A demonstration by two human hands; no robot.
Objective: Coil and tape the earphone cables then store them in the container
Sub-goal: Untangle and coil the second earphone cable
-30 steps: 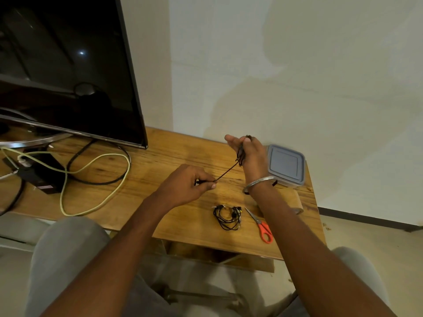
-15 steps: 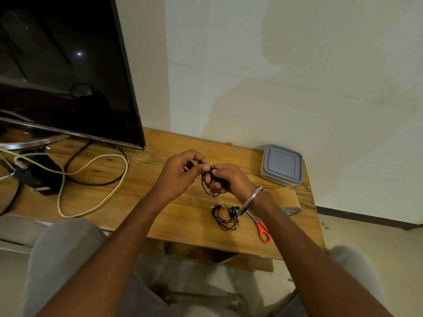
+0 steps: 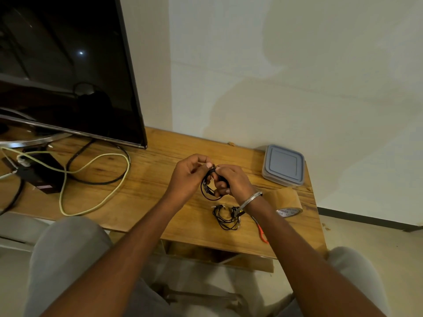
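My left hand (image 3: pixel 186 177) and my right hand (image 3: pixel 232 181) meet above the middle of the wooden table (image 3: pixel 151 179). Both pinch a black earphone cable (image 3: pixel 207 191) that hangs between them in small loops. A second black earphone bundle (image 3: pixel 225 216) lies loose on the table just below my right wrist. The grey lidded container (image 3: pixel 283 164) sits shut at the table's far right corner. A roll of brown tape (image 3: pixel 286 201) lies in front of it. Scissors with an orange handle (image 3: pixel 261 231) are mostly hidden under my right forearm.
A large dark TV screen (image 3: pixel 64 72) stands on the left of the table. A black adapter box (image 3: pixel 40 177) with a yellow-green cable (image 3: pixel 96 161) and black cables lies below it. The wall is close behind. My knees are under the table's front edge.
One second ago my hands held the cable stretched apart, the right one raised by the container. They have since come together, and the cable now hangs in loops between them.
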